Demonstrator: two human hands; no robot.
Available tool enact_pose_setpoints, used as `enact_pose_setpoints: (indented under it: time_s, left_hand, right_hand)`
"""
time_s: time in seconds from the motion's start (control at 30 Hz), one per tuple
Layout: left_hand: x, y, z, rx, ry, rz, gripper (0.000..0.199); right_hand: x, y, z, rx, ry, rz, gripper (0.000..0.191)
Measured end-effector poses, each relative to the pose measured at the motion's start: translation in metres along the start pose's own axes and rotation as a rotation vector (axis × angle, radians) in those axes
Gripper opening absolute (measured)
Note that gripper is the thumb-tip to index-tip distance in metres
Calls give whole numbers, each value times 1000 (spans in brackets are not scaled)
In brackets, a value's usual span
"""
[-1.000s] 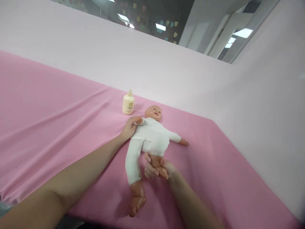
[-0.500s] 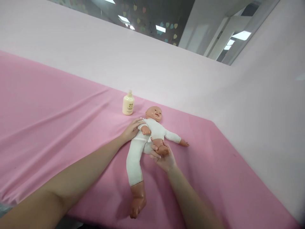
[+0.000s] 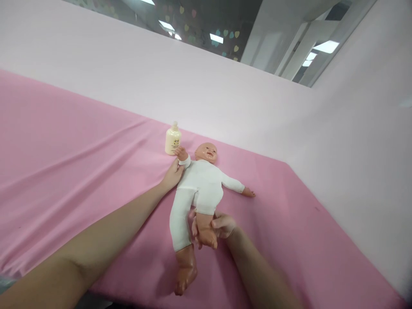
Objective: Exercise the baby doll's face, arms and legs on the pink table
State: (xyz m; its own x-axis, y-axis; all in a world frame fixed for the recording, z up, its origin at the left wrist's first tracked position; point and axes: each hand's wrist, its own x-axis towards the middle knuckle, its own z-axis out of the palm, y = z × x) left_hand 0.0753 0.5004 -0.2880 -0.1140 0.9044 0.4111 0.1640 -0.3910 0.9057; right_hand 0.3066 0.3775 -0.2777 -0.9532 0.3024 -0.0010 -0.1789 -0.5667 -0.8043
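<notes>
A baby doll (image 3: 206, 182) in a white suit lies on its back on the pink-covered table, its head at the far end. My left hand (image 3: 174, 174) is at the doll's upper arm and side, its thumb showing and the other fingers largely hidden behind the arm. That doll arm is bent up, its small hand in front of the cream bottle (image 3: 171, 141). My right hand (image 3: 222, 225) wraps round the doll's lower leg just above the foot, the thumb on one side and fingertips on the other. The doll's other leg lies straight towards me.
The pink cover (image 3: 96, 150) has folds on the left. A pale wall (image 3: 225, 103) rises along the table's far edge and on the right. A window (image 3: 206, 25) with heart stickers and reflected lights is above.
My right hand has brought the doll's bent leg down towards me, straightening it. The doll's arm has swung up and outward from its body, and my left hand has shifted slightly left.
</notes>
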Motion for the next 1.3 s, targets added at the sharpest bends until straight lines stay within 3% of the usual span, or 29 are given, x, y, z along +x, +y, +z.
enact_pose_setpoints:
  time_s: [0.1, 0.27, 0.4, 0.53, 0.63, 0.77, 0.83, 0.93, 1.07, 1.17, 1.3]
  left_hand:
    - [3, -4, -1, -48, 57, -48, 43]
    - [3, -3, -3, -111, 107, -79, 59]
    - [2, 1, -4, -102, 116, -66, 54]
    - [1, 1, -3, -56, 76, -58, 44]
    - [-1, 0, -2, 5, -13, -27, 40]
    - [-3, 0, -3, 21, -134, 247, 39]
    - [-2, -2, -4, 70, -179, 332, 38]
    - [-1, -5, -5, 124, -208, 344, 41]
    - [-2, -5, -5, 123, -193, 324, 40]
    - [-3, -2, -3, 80, -138, 277, 40]
    - [-2, -3, 0, 18, -12, 33, 37]
  right_hand:
    - [0, 1, -4, -61, -109, 123, 76]
    - [4, -2, -4, -193, -204, 190, 74]
    - [4, 0, -7, -158, -280, 166, 69]
    - [-2, 4, -12, -52, -286, 8, 65]
    - [-3, 0, -8, 72, -78, -233, 63]
    - [4, -15, 5, 281, 363, -433, 45]
    - [8, -21, 9, 362, 445, -443, 40]
    - [13, -25, 12, 407, 476, -429, 43]
    - [12, -22, 10, 333, 441, -396, 41]
    - [8, -16, 7, 198, 335, -361, 47]
    - [1, -5, -1, -17, 137, -238, 65]
